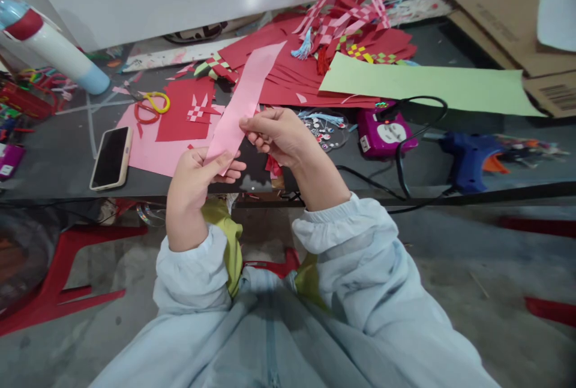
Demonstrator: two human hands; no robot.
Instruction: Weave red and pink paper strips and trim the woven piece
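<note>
A long pink paper strip [245,91] slants up and away between my hands above the table's front part. Its near end lies in my left hand [200,166], thumb on top and fingers beneath. Along its right edge, my right hand [274,133] pinches it between thumb and fingertips. Behind the strip, red paper pieces [180,106] and a small pink-and-white checked woven piece [195,112] rest on a pink sheet [155,157]. Scissors [155,103] with yellow and red handles lie there too.
A phone [110,158] and a bottle [54,46] are on the left. Behind are red sheets [283,85], woven strips [346,10] and a green sheet [427,85]. On the right are a purple power socket [387,133], its black cable, a blue glue gun [470,157] and cardboard [504,16].
</note>
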